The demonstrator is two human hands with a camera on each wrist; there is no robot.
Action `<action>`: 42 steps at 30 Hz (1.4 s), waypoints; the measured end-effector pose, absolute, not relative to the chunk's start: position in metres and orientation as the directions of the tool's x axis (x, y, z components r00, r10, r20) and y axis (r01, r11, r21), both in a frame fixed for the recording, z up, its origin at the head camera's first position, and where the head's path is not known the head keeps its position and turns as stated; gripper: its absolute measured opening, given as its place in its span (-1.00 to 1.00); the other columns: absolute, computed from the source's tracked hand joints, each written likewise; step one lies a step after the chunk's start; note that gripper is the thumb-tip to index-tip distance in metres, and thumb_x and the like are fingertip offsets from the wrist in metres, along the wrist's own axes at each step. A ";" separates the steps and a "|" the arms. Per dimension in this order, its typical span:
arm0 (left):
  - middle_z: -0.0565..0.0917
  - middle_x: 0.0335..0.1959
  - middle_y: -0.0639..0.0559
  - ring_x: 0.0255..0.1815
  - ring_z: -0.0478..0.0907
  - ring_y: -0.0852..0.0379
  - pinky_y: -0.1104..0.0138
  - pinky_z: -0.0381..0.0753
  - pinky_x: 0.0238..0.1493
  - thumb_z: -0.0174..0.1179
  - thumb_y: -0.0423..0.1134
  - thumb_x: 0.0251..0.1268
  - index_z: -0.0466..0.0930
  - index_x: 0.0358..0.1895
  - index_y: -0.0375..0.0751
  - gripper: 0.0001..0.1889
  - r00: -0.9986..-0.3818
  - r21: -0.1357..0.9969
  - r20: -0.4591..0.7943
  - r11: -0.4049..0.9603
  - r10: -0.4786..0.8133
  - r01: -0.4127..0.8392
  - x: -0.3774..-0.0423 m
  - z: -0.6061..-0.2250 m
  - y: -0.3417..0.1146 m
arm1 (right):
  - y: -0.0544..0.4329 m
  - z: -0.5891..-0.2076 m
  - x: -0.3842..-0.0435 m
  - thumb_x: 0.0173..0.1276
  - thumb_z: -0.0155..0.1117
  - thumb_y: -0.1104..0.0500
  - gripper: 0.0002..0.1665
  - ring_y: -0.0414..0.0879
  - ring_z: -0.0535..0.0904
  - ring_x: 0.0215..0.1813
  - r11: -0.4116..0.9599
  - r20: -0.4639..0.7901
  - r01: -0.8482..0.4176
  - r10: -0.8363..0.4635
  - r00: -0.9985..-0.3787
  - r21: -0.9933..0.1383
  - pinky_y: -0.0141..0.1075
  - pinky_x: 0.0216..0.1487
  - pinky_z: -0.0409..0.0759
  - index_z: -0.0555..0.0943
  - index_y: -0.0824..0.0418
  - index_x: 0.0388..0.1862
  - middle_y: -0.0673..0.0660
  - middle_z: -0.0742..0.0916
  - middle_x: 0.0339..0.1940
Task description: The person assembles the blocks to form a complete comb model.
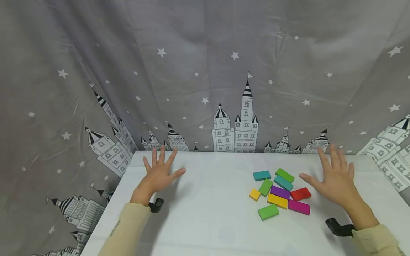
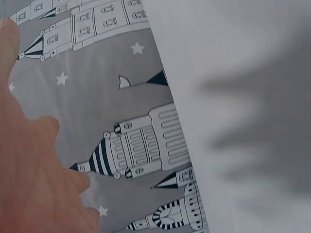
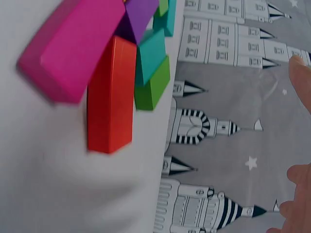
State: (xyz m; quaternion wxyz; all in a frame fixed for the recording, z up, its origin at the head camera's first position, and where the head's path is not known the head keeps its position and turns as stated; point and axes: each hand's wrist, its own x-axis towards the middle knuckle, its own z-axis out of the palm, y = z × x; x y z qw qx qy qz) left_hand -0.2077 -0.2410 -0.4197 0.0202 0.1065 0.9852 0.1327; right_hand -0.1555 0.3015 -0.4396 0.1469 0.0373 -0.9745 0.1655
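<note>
My left hand point(image 1: 159, 176) hovers over the left part of the white table, its fingers spread and holding nothing. On the right my right hand point(image 1: 336, 179) is likewise spread, beside a loose group of coloured blocks. Nearest to it lies a red block point(image 1: 300, 193), with a magenta block point(image 1: 299, 207) just in front. A purple block point(image 1: 280, 192) touches a yellow block point(image 1: 277, 201). Around them lie two teal blocks, one of them a teal block point(image 1: 262, 175) at the back, several green blocks such as the front green block point(image 1: 268, 212), and a small yellow block point(image 1: 254, 194).
The white table point(image 1: 208, 213) ends at the back against a grey curtain point(image 1: 192, 35) printed with castles and stars. A black wrist mount point(image 1: 339, 227) sits at the right wrist, another black mount point(image 1: 156, 205) at the left.
</note>
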 end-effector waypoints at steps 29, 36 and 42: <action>-0.16 0.66 -0.20 0.64 -0.30 -0.24 -0.28 -0.38 0.51 -0.05 0.24 0.52 -0.14 0.66 0.12 -0.21 -0.912 0.453 0.021 0.809 0.410 0.375 -0.228 -0.457 -0.141 | 0.235 -0.463 -0.152 0.22 0.37 -0.29 0.26 0.51 -0.12 0.55 0.887 0.257 -0.216 -0.115 -0.959 -0.408 0.53 0.39 -0.10 -0.04 0.24 0.65 0.48 0.02 0.60; -0.10 0.65 -0.15 0.64 -0.24 -0.21 -0.20 -0.27 0.55 -0.11 0.23 0.56 -0.09 0.65 0.03 -0.24 -0.882 0.505 0.004 0.760 0.472 0.409 -0.234 -0.462 -0.111 | 0.224 -0.467 -0.153 0.25 0.39 -0.23 0.20 0.55 -0.02 0.50 0.861 0.259 -0.255 -0.150 -0.954 -0.441 0.53 0.35 -0.04 0.05 0.33 0.61 0.48 0.11 0.58; 0.05 0.63 -0.12 0.63 -0.09 -0.18 -0.12 -0.15 0.58 -0.07 0.19 0.56 -0.02 0.64 0.00 -0.26 -0.858 0.569 -0.004 0.707 0.514 0.421 -0.239 -0.476 -0.081 | 0.208 -0.470 -0.154 0.27 0.41 -0.14 0.04 0.52 0.11 0.45 0.860 0.201 -0.232 -0.155 -0.967 -0.455 0.49 0.37 0.04 0.22 0.38 0.53 0.46 0.32 0.49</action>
